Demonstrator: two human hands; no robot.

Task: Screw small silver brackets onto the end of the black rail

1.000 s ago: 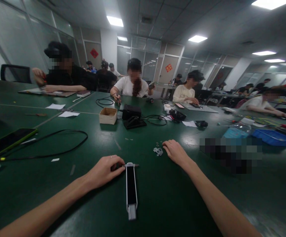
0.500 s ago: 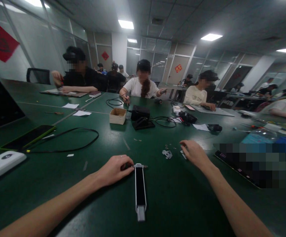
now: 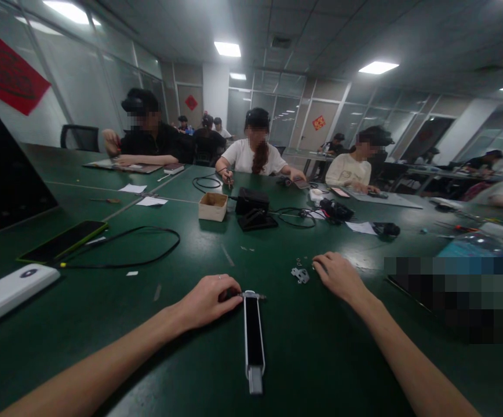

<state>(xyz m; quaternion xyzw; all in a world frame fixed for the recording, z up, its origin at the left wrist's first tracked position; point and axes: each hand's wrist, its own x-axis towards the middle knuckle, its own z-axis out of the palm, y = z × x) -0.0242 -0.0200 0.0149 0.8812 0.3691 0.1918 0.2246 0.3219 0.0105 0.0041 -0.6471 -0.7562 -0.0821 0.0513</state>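
My left hand [image 3: 210,300] is closed, thumb and forefinger pinching one end of a thin metal rod [image 3: 260,296]. The rod crosses the far end of a long, narrow device [image 3: 254,336] with white edges, a black face and a grey tip pointing toward me. To the right, my right hand [image 3: 337,275] rests low on the table with fingertips drawn together. Any small part between them is too tiny to make out. Just left of those fingertips lie a flat, cut-out silver metal plate [image 3: 300,275] and a few tiny metal rings [image 3: 298,262].
On the left are a white power bank [image 3: 12,295], a green-edged phone [image 3: 62,240] and a looped black cable [image 3: 177,237]. Ahead stand a small cream box [image 3: 213,208] and a black device [image 3: 251,205]. Several people sit around the green table [image 3: 182,370].
My right hand has shifted left and down, its fingertips now among the small metal parts. The left hand keeps its pinch at the rod. The whole view has swung slightly.
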